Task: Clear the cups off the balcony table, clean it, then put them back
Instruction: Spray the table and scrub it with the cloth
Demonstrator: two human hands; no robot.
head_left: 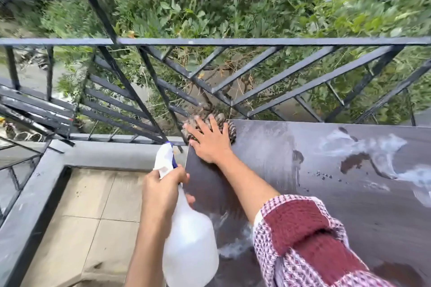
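Note:
The dark balcony table (pixel 326 193) fills the right half of the view, its top wet and streaked with white foam (pixel 363 147). My right hand (pixel 210 142) lies flat with spread fingers on a striped cloth (pixel 221 120) at the table's far left corner. My left hand (pixel 163 189) grips the neck of a white spray bottle (pixel 189 244) just off the table's left edge, its nozzle pointing away from me. No cups are in view.
A black metal railing (pixel 210 42) runs close behind the table and along the left. A grey concrete kerb (pixel 46 193) borders the beige tiled floor (pixel 93 216) at lower left. Greenery lies beyond the railing.

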